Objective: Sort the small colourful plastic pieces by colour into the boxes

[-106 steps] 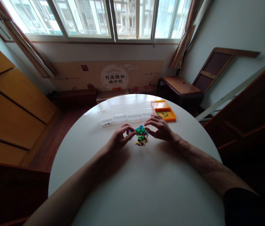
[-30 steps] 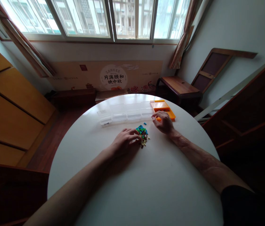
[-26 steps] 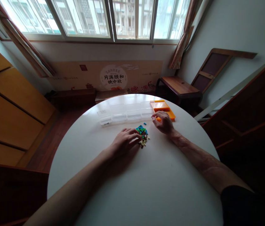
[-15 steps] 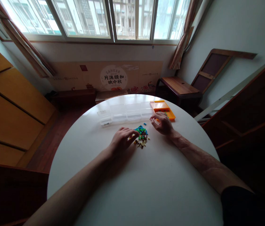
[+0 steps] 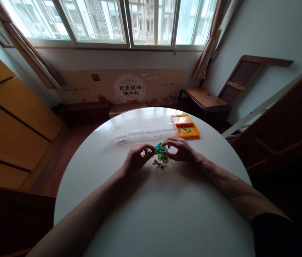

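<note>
Thumb and forefinger curl toward each other on the left hand (image 5: pixel 137 157), tips all but meeting at the left edge of the brick pile (image 5: pixel 161 150), and whether a piece is pinched between them, I cannot tell. Across from it, the right hand (image 5: pixel 183 150) has thumb and forefinger spread, the gap facing the pile from the right, fingertips right at its edge! So the pile sits squarely between the two hands, on the white round table (image 5: pixel 167 214), a jumble of tiny bricks: green and blue on the far side, and yellow and brown pieces (image 5: pixel 160 163) loosely strewn on the near side. Through the loop of the left fingers, a few more small bits show, too small to make out.

Just beyond the right hand lies the orange tray (image 5: pixel 192 135), and look at its near compartment: green pieces (image 5: pixel 185 129) scattered over the floor of it, well apart from one another. To its left runs a row of clear plastic compartments (image 5: pixel 136 133), their see-through lids laid back on the far side. A dark sleeve (image 5: pixel 271 232) covers the right arm at the near right. Far behind the table, a printed board (image 5: pixel 78 85) stands below the bright window (image 5: pixel 97 21), with a wooden seat (image 5: pixel 207 97) at the far right.
</note>
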A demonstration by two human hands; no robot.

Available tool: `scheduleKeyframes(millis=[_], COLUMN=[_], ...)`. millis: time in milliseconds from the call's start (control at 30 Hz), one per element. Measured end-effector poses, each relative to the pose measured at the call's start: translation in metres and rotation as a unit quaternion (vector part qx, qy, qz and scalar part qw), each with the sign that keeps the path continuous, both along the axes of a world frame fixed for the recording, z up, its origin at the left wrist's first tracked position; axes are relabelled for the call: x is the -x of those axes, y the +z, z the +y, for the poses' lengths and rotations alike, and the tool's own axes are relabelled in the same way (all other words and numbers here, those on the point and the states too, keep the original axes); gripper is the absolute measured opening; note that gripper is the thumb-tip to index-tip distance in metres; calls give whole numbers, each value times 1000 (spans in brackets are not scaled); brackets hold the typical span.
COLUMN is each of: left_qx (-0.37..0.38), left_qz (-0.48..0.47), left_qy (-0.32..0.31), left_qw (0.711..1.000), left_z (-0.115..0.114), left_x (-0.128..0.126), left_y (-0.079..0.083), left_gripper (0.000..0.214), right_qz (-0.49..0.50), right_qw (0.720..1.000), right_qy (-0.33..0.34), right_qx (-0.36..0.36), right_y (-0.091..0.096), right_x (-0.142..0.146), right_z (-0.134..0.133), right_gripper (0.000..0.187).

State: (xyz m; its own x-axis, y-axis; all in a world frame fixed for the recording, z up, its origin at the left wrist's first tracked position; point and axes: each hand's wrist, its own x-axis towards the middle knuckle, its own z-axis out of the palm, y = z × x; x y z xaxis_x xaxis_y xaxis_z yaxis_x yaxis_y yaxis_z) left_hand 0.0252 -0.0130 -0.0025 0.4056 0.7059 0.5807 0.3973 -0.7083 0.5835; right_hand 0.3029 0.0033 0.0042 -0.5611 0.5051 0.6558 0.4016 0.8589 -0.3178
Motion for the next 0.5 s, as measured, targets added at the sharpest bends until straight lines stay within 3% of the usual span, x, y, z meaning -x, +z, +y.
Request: scheduleKeyframes(millis=[167,500], left_qx=[38,36], left_qz=[-50,-52], left_qy=[-23,-56], left_qw=[998,996], left_z=[1,-4], left_x=[2,-2], left_y=[-2,2], left_gripper=[18,17], right_qz=[-11,-12], right_qw=[999,998], right_qy=[21,40], right_qx=[-25,-41], right_y=[-2,-3], right_x=[6,8], right_z=[-2,-2], right_gripper=[23,13])
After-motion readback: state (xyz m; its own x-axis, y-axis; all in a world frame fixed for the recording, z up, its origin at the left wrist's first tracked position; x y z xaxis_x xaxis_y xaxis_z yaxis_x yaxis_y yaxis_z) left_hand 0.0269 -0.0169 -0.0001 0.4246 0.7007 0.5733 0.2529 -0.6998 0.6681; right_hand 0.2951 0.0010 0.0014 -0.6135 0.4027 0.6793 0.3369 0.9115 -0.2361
